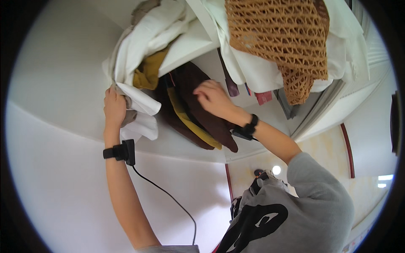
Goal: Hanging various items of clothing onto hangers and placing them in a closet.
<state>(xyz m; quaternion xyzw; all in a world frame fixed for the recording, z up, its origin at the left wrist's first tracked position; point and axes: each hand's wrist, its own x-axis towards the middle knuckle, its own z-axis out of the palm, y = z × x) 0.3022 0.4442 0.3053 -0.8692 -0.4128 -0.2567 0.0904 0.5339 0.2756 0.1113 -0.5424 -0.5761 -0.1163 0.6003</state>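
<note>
My left hand [114, 106] grips the edge of a white garment [139, 101] with grey-beige parts, bunched at the left side of a white closet. In front of a dark brown garment [193, 79] is my right hand [215, 99], its fingers curled; whether they pinch any cloth is hidden. The brown garment hangs with a mustard-yellow strip of cloth [186, 121] between its folds. Another mustard-yellow piece of fabric [150, 71] shows beside the white garment.
A white shelf board [186, 47] juts out above the brown garment. At the upper right, a tan open-knit garment [278, 38] lies over white clothing [338, 53]. Below it are a small red item [263, 98] and a purple strip [232, 87]. A black cable [177, 199] runs from my left wristband [119, 152].
</note>
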